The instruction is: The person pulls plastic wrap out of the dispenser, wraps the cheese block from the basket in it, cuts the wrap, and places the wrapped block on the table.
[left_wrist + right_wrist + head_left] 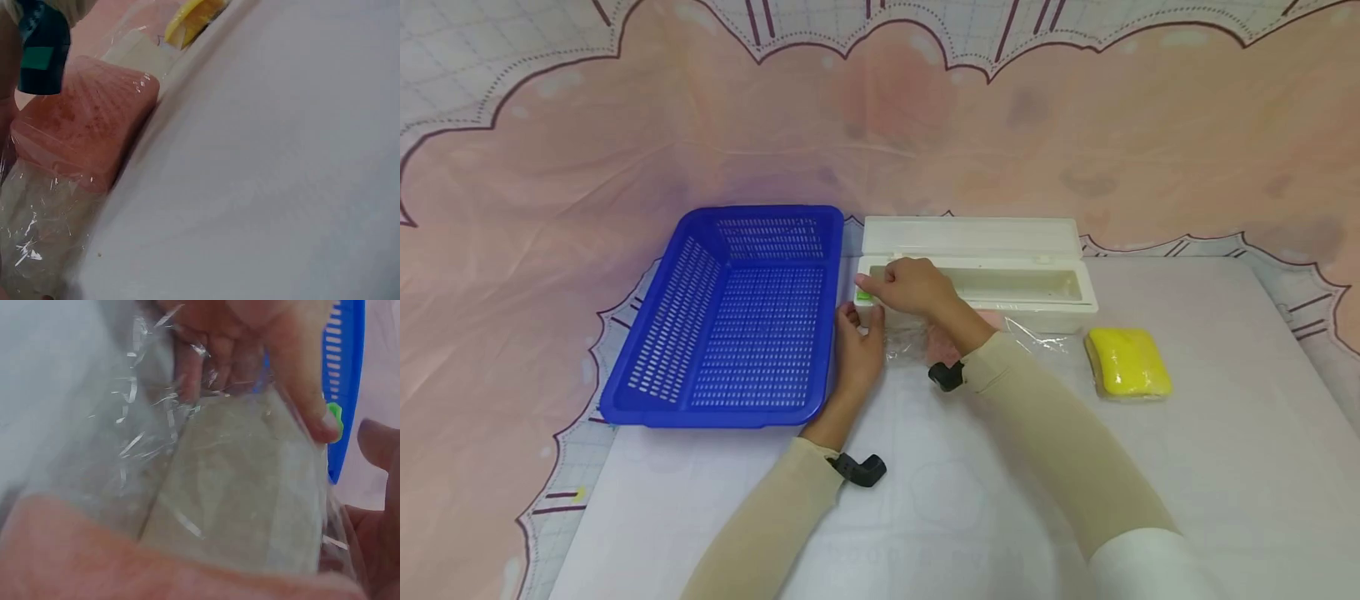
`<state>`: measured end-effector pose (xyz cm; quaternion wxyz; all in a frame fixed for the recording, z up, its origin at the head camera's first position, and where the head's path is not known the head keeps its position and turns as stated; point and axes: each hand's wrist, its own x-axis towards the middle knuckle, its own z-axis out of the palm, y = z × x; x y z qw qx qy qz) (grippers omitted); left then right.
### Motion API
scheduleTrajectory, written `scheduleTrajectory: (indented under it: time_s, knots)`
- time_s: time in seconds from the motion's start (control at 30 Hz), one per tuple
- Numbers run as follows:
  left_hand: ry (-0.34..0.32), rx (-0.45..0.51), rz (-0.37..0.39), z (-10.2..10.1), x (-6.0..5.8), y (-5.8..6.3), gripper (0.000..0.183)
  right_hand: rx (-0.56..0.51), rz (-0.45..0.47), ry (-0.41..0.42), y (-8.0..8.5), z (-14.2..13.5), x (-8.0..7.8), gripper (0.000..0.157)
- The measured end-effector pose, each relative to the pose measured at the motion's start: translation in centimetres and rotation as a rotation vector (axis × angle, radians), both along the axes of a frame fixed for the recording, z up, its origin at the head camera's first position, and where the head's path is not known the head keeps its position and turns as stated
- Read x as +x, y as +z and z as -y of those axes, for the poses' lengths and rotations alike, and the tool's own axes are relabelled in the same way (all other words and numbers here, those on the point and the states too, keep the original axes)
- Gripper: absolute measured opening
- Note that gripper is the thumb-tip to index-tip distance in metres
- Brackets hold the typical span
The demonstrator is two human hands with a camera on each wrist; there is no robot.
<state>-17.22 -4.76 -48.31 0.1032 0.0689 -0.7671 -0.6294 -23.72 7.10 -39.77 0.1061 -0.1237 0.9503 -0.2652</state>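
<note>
A long white cling film dispenser (1037, 321) lies with its lid (970, 237) raised. My left hand (859, 354) grips its left front corner; in the right wrist view its thumb is beside the green slide cutter (335, 422), its other fingers behind clear film (134, 425). From above, my right hand (917, 287) reaches across the dispenser, thumb on the green cutter and other fingers curled. Under film in front of the dispenser sits a pink sponge-like block (87, 119), partly hidden by the right wrist in the head view.
A blue plastic basket (831, 250) stands close to the left of the left hand. On the right lies a yellow wrapped block (1127, 362). White cloth (925, 500) covers the table, and a patterned curtain (1000, 150) hangs behind.
</note>
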Motion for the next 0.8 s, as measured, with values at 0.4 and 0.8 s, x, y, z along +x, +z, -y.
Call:
scheduleTrajectory:
  time_s: [0.4, 0.8]
  knots:
    - [0.049, -0.043, 0.02, 0.3, -0.2, -0.2, 0.038, 0.075, 0.173, -0.003, 1.1, 0.6, -0.6, 0.073]
    - [0.028, -0.036, 0.04, 0.6, -0.1, 0.2, 0.039, 0.144, 0.209, -0.035, 1.5, -0.1, -0.7, 0.078]
